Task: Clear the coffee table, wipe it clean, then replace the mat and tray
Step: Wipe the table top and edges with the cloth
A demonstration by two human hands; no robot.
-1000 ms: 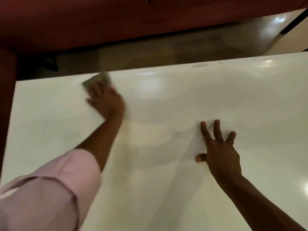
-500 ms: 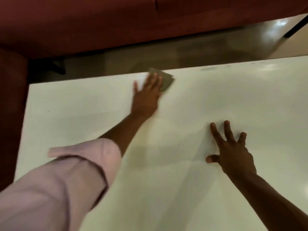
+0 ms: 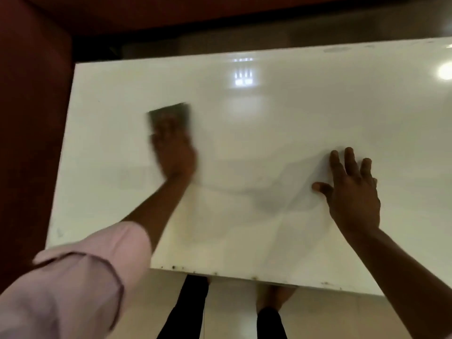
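A glossy white coffee table (image 3: 281,123) fills the view. My left hand (image 3: 175,152) presses a small dark cloth (image 3: 171,113) flat against the tabletop toward its left side; the hand and cloth are motion-blurred, and the fingers cover the cloth's near part. My right hand (image 3: 352,192) rests palm down on the table at the right, fingers spread and straight, holding nothing. No mat or tray is in view.
A dark red sofa (image 3: 31,118) wraps the table's left side and far edge, with a strip of floor (image 3: 269,40) between. The table's near edge (image 3: 244,277) shows small dark spots. My legs (image 3: 193,307) stand on pale floor below it.
My left hand swept the cloth from the far left edge to the far middle, then back toward me and to the left. The right hand stayed planted. The view tilted down.
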